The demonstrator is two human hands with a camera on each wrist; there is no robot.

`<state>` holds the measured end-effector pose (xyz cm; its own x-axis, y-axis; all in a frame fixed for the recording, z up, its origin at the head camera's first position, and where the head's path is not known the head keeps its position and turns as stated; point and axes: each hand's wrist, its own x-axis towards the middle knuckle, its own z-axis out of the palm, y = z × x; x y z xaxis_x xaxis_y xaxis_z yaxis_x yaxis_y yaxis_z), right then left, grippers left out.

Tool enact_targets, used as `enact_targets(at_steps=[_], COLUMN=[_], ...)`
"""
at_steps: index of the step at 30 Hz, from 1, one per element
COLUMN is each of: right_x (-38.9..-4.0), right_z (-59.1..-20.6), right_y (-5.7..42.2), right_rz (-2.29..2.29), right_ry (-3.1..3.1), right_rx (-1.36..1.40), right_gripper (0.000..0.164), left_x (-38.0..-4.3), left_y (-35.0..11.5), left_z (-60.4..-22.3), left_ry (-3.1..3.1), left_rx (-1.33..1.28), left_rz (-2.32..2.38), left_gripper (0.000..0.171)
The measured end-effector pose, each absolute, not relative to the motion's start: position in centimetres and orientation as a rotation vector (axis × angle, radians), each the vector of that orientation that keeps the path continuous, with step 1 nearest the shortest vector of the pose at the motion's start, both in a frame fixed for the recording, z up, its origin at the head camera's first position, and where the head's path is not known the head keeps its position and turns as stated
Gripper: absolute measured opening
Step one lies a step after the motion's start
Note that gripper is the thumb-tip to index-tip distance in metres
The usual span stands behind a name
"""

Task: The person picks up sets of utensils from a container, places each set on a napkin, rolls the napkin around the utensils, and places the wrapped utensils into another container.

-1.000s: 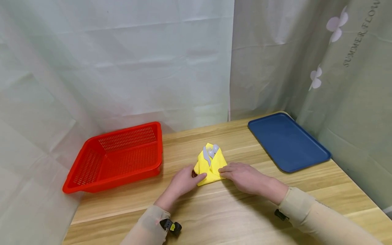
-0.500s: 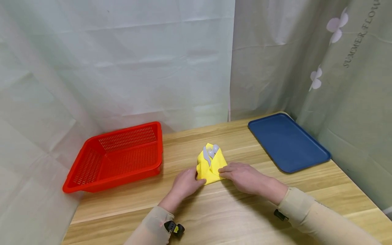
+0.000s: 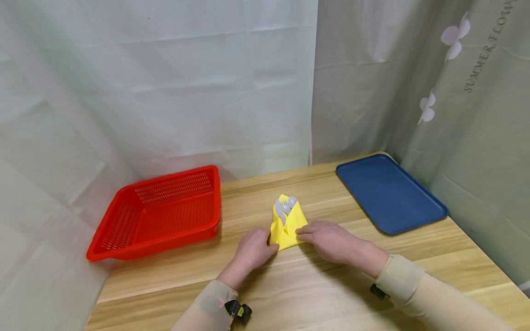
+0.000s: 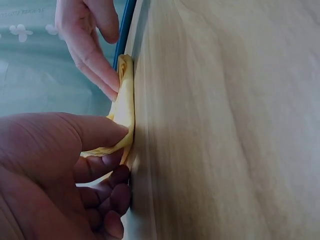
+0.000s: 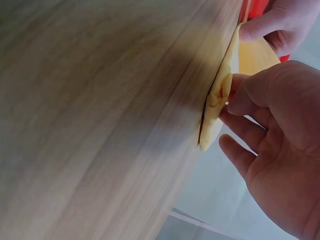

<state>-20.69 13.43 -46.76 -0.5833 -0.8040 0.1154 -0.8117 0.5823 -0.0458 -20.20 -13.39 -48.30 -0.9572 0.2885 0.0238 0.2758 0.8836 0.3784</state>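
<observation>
A folded yellow napkin lies on the wooden table, with a grey plastic knife, fork and spoon showing from its open top. At its left edge my left hand pinches the cloth, thumb in front and fingers tucked behind, as the left wrist view also shows. From the other side, my right hand presses its fingertips on the lower right part of the napkin. In the right wrist view, that hand's fingers are relaxed over the cloth. The cutlery handles are hidden inside the fold.
A red perforated plastic basket stands at the left of the table. To the right, a blue tray lies by the far right edge. Pale curtains hang behind and at both sides.
My left hand has moved slightly right, and the napkin's left side has been drawn inward, so it looks narrower. My right hand stays in place on the napkin.
</observation>
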Motion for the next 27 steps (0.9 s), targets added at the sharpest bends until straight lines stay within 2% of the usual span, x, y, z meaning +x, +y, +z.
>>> enact_targets(at_steps=[4,17,23,27], right_x=[-20.7,-20.7,-20.7,-20.6], right_z=[-46.8,-46.9,-46.9,-46.9], right_y=[13.4,13.5,13.4,13.4], right_rz=[0.146,0.135,0.146,0.155], right_ry=[-2.722,-2.732,-2.717,-2.715], right_rx=[1.388,1.39,1.398,1.399], right_gripper=[0.041,0.041,0.04,0.039], left_x=[-20.1,-19.6,-19.6,-19.6], left_y=[-12.8,-12.0,-11.9,-11.8], left_z=[-47.7,-47.3,-47.2,-47.0], left_ry=[2.988,2.941,2.947,2.962], left_rx=[0.396,0.245,0.205,0.253], left_rz=[0.624,0.922,0.866,0.871], left_gripper=[0.021,0.05,0.025,0.021])
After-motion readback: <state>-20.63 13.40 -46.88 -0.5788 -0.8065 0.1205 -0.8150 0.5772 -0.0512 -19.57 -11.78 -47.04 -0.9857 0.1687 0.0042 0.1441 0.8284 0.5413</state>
